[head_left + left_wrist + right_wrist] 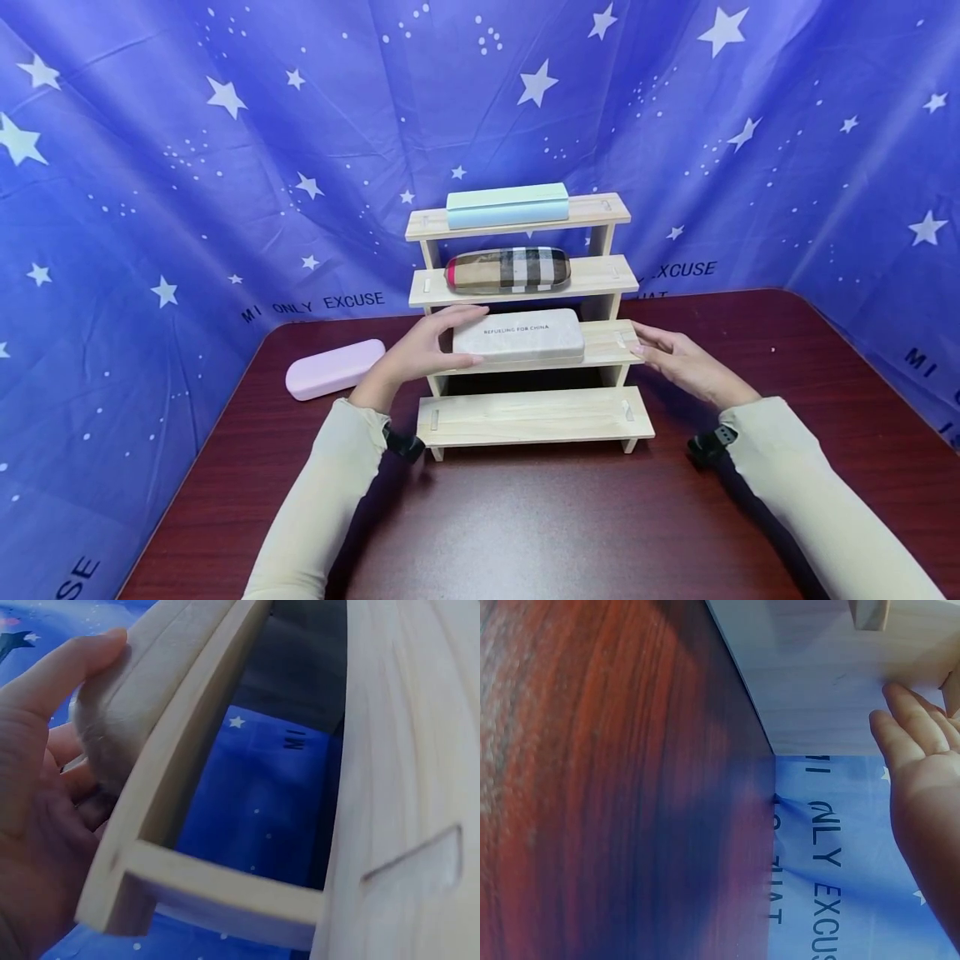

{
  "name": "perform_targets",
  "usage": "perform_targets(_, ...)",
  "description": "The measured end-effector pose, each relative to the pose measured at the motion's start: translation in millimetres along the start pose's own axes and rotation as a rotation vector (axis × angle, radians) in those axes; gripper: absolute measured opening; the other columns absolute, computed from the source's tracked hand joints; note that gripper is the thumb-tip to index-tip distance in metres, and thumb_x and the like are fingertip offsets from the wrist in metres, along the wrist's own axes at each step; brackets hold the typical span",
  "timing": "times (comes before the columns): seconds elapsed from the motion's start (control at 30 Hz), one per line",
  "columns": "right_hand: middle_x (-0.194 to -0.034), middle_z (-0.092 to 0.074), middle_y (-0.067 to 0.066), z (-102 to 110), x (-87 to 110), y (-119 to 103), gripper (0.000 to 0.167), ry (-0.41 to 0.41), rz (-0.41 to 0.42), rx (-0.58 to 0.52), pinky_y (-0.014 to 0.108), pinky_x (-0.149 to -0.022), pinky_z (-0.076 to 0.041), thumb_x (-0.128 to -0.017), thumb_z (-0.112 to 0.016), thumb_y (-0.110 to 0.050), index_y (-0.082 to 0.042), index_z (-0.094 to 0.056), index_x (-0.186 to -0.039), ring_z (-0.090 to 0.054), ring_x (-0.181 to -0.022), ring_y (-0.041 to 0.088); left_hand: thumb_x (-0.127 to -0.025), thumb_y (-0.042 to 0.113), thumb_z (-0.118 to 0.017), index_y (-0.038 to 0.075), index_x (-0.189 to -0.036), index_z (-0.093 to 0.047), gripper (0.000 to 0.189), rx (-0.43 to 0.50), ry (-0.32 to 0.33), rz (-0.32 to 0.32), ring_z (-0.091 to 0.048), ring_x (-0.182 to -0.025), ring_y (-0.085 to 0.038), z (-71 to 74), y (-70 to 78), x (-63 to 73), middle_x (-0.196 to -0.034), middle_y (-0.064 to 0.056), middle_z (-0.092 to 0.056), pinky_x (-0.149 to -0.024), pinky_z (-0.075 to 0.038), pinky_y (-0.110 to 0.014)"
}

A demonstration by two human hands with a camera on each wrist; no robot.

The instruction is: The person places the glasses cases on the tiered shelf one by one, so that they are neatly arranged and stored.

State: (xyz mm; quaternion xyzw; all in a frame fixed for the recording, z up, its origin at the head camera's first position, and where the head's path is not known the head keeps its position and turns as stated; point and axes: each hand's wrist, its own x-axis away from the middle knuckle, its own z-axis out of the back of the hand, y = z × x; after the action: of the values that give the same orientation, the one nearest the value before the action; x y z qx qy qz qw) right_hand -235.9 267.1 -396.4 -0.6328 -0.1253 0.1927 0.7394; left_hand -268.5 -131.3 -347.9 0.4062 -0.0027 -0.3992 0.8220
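Observation:
A white glasses case (517, 336) printed "REFUELING FOR CHINA" lies on the second step from the bottom of a wooden tiered stand (536, 414). My left hand (418, 343) holds its left end, thumb along the front and fingers behind; the left wrist view shows the thumb on the case (150, 682) too. At the stand's right side, my right hand (686, 364) touches the end of that same step with extended fingers. A plaid glasses case (510, 271) rests one step higher, and a light blue glasses case (507, 208) sits on the top step.
A pink glasses case (334, 369) lies on the dark red table (562, 525), left of the stand and beyond my left forearm. Behind the table hangs a blue curtain (360, 167) with white stars and lettering.

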Motion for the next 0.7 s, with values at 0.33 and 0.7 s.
perform_targets(0.33,-0.134,-0.042,0.013,-2.4,-0.2,-2.6,0.063,0.026,-0.026,0.021,0.015,-0.089,-0.043,-0.099,-0.046,-0.015,0.012,-0.013,-0.145,-0.051,-0.106,-0.007,-0.079,0.014,-0.076,0.011,-0.139,-0.049,0.066,-0.016,0.057,-0.02,-0.037,-0.133,-0.019,17.5,-2.3,29.1,-0.142,-0.005,-0.047,-0.11,-0.027,-0.04)
perform_targets(0.7,-0.115,-0.054,-0.02,-1.6,-0.5,-0.8,0.061,0.0,0.022,-0.004,0.017,-0.086,-0.045,-0.1,-0.045,-0.011,0.014,-0.012,-0.144,-0.053,-0.103,-0.005,-0.075,-0.005,-0.073,-0.004,-0.121,-0.061,0.048,-0.024,0.216,-0.023,-0.053,-0.115,-0.017,46.5,-0.6,69.2,-0.122,-0.017,-0.06,-0.096,-0.04,-0.024)
